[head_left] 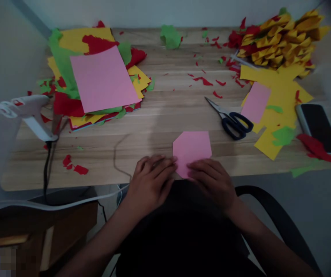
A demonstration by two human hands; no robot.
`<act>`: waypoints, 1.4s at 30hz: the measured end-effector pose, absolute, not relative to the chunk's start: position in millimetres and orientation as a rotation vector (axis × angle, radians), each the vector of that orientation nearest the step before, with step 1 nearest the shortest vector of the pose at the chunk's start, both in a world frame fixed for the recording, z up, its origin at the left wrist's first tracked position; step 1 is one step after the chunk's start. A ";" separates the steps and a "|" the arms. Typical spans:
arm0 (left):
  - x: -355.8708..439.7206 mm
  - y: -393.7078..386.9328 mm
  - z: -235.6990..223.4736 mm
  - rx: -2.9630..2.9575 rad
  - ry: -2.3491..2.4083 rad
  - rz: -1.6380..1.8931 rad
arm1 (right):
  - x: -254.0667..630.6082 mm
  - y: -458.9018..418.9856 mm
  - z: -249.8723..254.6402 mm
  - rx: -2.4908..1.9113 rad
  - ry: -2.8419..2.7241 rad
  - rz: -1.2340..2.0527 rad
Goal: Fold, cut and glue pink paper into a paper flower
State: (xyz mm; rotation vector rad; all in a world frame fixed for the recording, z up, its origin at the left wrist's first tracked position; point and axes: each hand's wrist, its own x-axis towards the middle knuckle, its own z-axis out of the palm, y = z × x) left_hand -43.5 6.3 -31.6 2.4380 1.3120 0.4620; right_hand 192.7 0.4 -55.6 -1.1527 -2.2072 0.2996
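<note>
A small sheet of pink paper [193, 148] with cut or folded corners lies at the table's front edge, in front of my body. My left hand [155, 175] has its fingers bent together at the paper's lower left edge; its thumb is mostly hidden. At the lower right edge, my right hand [211, 177] grips the same paper, fingertips on top. Just right of and beyond the paper, dark-handled scissors [234, 125] lie with blades pointing away to the left.
A larger pink sheet [104, 80] tops a paper pile at left, beside a white glue gun [35, 111]. Yellow paper flowers [286, 42] stand at the back right, above yellow scraps [286, 96], a pink strip [256, 102] and a phone [318, 127]. Red scraps [204, 80] litter the table.
</note>
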 end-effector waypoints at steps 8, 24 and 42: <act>-44.5 2.4 -30.9 2.488 1.334 0.398 | 183.4 5.8 -43.9 -1.446 -2.075 0.376; -46.7 -0.6 -38.8 2.517 1.338 0.527 | 167.1 12.2 -40.7 -1.654 -2.005 0.375; -54.0 -4.7 -41.9 2.480 1.303 0.520 | 160.6 12.1 -42.8 -1.678 -1.990 0.266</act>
